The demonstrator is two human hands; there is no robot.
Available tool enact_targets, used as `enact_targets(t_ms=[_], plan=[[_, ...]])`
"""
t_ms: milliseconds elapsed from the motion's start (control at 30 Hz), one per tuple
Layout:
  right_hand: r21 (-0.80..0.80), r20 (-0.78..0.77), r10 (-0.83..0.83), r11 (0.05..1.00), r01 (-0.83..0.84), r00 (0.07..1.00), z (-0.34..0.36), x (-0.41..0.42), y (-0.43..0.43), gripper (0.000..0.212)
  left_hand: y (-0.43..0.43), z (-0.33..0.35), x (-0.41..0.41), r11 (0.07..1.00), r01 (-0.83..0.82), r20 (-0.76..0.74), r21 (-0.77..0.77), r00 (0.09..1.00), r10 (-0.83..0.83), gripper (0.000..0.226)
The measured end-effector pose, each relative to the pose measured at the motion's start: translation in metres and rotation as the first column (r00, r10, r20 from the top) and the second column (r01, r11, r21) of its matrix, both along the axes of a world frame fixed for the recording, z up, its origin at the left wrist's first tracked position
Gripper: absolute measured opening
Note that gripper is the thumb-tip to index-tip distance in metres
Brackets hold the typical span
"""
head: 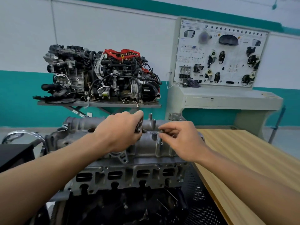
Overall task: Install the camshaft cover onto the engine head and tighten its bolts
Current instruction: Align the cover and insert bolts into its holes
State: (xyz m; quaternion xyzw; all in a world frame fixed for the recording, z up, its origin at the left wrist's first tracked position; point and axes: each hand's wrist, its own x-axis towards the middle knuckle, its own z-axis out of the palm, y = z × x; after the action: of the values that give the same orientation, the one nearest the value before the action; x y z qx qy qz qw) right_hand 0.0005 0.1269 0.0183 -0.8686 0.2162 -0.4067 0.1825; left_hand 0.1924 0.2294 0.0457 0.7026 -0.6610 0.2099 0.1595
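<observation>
The engine head (129, 174) sits nearest, with the camshaft cover (146, 147) seated on top of it. Over the cover, the left hand (118, 133) clutches several bolts (139, 126); the right hand (183, 140) pinches one bolt (161, 131) between thumb and forefinger. A wooden table (243, 159) lies right, and a complete engine (100, 75) stands far behind.

Bolts (139, 125) half hidden in left hand (118, 132)

Auto-mechanics training workshop.
A stripped engine (103, 75) sits on a far stand; a component demonstration board (219, 54) stands far right.
</observation>
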Motion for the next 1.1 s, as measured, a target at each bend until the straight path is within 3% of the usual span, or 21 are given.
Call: enact_targets(t_ms=[133, 233, 300, 567, 1100], plan=[[0.035, 0.129, -0.03, 0.999, 0.025, 0.991, 0.004, 0.001, -0.004, 0.023, -0.002, 0.009, 0.004, 0.994, 0.075, -0.181, 0.085, 0.982, -0.058, 0.016], [0.015, 0.142, -0.01, 1.0, 0.008, 0.99, 0.005, 0.003, -0.003, 0.023, -0.003, 0.02, 0.006, 0.966, 0.205, -0.372, 0.156, 0.918, -0.135, 0.011], [-0.018, 0.125, 0.005, 1.0, -0.003, 0.992, 0.005, 0.003, -0.004, 0.023, -0.003, 0.026, 0.008, 0.945, 0.243, -0.423, 0.219, 0.896, -0.133, 0.01], [-0.109, 0.109, 0.041, 0.994, -0.029, 0.993, 0.004, 0.001, -0.01, 0.023, -0.005, 0.031, 0.005, 0.919, 0.162, -0.271, 0.359, 0.96, -0.064, 0.012], [-0.081, 0.085, 0.068, 0.995, -0.061, 0.994, 0.002, -0.001, -0.019, 0.024, -0.012, 0.029, 0.007, 0.861, 0.048, -0.012, 0.507, 0.999, -0.048, 0.029]])
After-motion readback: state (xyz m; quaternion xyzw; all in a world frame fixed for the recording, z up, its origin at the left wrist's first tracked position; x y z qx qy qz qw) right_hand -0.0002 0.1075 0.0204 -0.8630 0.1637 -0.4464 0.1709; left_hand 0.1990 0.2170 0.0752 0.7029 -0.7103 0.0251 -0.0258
